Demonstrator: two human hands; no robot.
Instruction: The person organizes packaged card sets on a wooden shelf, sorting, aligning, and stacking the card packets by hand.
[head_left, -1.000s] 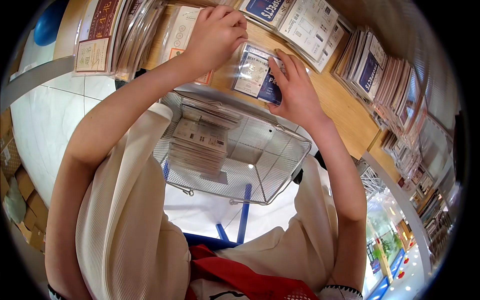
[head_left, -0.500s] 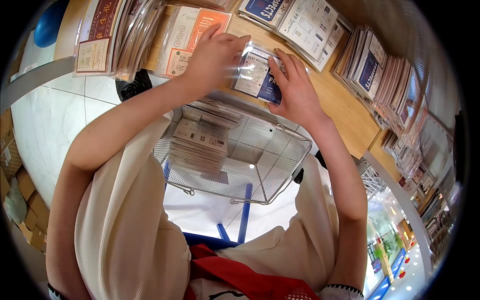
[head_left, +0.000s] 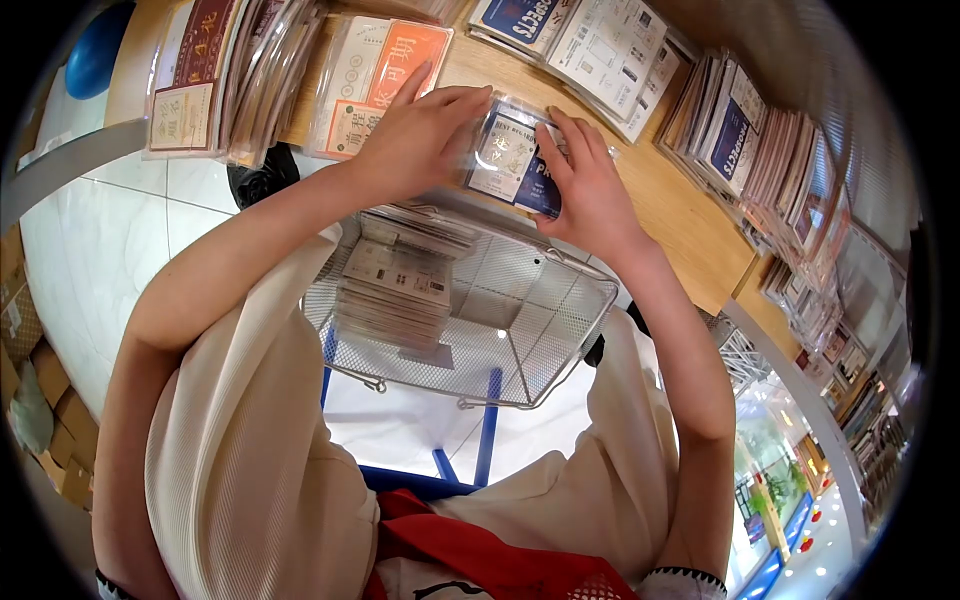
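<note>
A small stack of plastic-sleeved cards [head_left: 505, 150], cream and dark blue, lies at the front edge of the wooden table [head_left: 690, 225]. My right hand [head_left: 590, 185] grips its right side, thumb below and fingers over the top. At its left side is my left hand [head_left: 415, 140], fingers stretched and somewhat apart; whether the fingertips touch the sleeve is unclear. Just left of that hand lies an orange and white sleeved pack [head_left: 400, 60]. Below the table edge a wire mesh basket [head_left: 530, 350] holds stacked sleeved packs [head_left: 395, 300].
Maroon-fronted packs [head_left: 195, 70] stand at the left of the table. White and blue packs [head_left: 610, 60] lie at the back, and more rows [head_left: 740, 140] lean at the right. A blue ball [head_left: 95, 50] is at the far left. Blue bars [head_left: 490, 420] show under the basket.
My left hand has shifted slightly left and down, away from the card stack's face. More of the cream card shows. My right hand keeps its place on the stack.
</note>
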